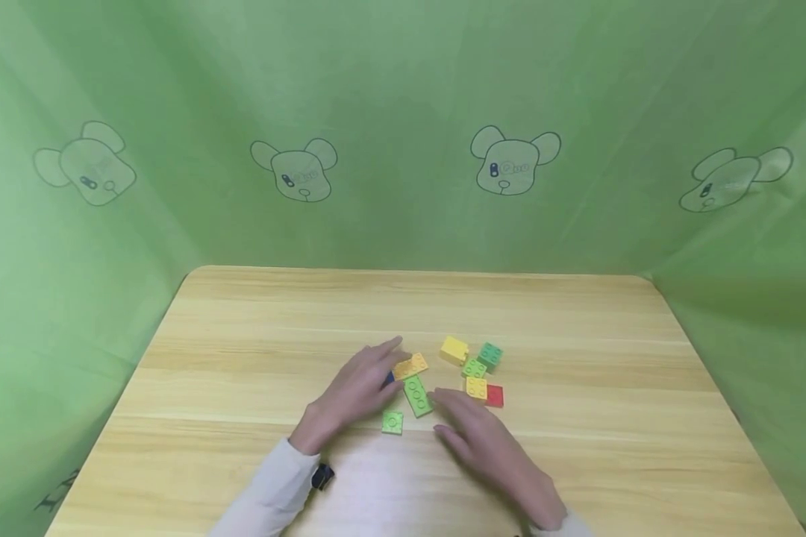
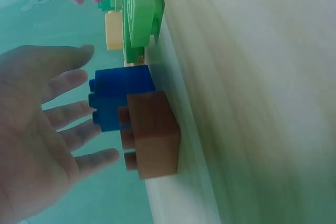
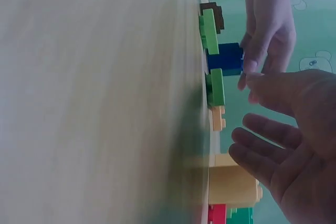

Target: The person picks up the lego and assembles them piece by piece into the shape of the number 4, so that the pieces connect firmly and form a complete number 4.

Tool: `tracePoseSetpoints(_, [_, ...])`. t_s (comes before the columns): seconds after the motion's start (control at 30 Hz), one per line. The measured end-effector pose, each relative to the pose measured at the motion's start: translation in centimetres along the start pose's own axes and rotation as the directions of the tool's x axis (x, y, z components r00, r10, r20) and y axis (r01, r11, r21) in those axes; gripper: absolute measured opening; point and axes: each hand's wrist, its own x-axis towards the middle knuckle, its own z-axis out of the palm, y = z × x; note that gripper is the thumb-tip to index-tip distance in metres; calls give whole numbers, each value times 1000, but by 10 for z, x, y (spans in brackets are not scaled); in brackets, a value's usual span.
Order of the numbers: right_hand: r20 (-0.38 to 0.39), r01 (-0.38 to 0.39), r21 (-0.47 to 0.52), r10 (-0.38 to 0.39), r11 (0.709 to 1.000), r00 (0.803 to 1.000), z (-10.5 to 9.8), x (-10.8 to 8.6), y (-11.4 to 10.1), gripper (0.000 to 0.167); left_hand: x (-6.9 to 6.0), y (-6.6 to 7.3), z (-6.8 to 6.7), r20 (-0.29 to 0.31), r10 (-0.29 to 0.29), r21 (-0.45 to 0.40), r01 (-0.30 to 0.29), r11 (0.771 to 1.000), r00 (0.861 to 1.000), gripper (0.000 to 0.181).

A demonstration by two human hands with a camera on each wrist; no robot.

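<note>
My left hand (image 1: 357, 384) hovers over a blue brick (image 2: 122, 83) and a brown brick (image 2: 153, 135), its fingers spread and loosely bent. In the head view that hand covers most of the blue brick and all of the brown one. Close to its fingertips lie an orange brick (image 1: 411, 366) and a long light green brick (image 1: 417, 396). A small square light green brick (image 1: 392, 422) sits just below. My right hand (image 1: 483, 440) is held above the table, right of the long green brick, with relaxed fingers and nothing between them.
Right of the hands is a loose group: a yellow brick (image 1: 453, 350), a dark green brick (image 1: 490, 356), a light green brick (image 1: 474, 369), a yellow-orange brick (image 1: 476, 387) and a red brick (image 1: 495, 396). The wooden table (image 1: 242, 321) is bordered by a green curtain (image 1: 403, 224).
</note>
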Motion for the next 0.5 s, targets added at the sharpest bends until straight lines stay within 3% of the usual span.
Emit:
tracePoseSetpoints(0.2, [0,41,-33,-41,999,999,7,8,1,51,11,5,7,-14,18,124,-16,992,1000,38])
tracePoseSetpoints(0.5, [84,6,-30,-4,1000,996,13,16,-3,49,24,13,10,12,-67,208,63,976,998,42])
